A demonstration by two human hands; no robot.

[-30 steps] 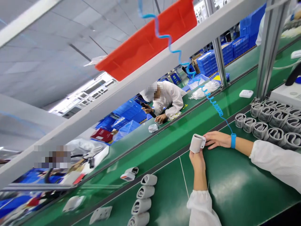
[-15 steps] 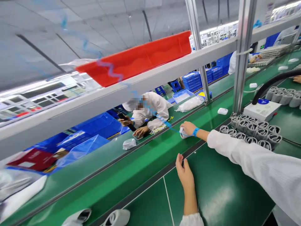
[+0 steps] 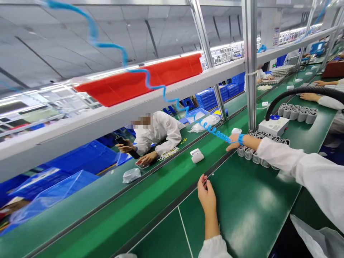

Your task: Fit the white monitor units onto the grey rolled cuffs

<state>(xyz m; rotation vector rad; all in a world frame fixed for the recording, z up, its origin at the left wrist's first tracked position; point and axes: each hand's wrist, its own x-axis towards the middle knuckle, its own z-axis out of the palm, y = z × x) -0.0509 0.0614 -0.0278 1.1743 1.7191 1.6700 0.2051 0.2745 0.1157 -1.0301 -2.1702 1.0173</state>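
Observation:
On the green belt stands a white wrist blood pressure monitor (image 3: 197,156) with its rolled cuff, apart from both hands. My right hand (image 3: 234,141), in a white sleeve, hovers by the belt's near edge with fingers stretched out and holding nothing. A blue wrist strap (image 3: 240,139) with a coiled cord (image 3: 215,132) is around that wrist. Close behind the hand lies a white device (image 3: 236,131) on the belt. Rolled grey cuffs (image 3: 247,154) stand in rows beside my right wrist, partly hidden by the arm. My left hand (image 3: 207,193) is open and empty over the bench edge, fingers loosely curled.
Behind the cuffs sits a white box (image 3: 274,125) with a black hose (image 3: 295,89). A metal post (image 3: 249,71) and a rail with a red bin (image 3: 150,77) rise beyond the belt. Across it, a co-worker (image 3: 161,132) holds a dark tool. More cuffs (image 3: 298,114) stand farther right.
My right hand has let go of the blood pressure monitor, left it on the belt and moved right toward the grey cuffs. My left hand keeps nearly the same pose. The view has turned right.

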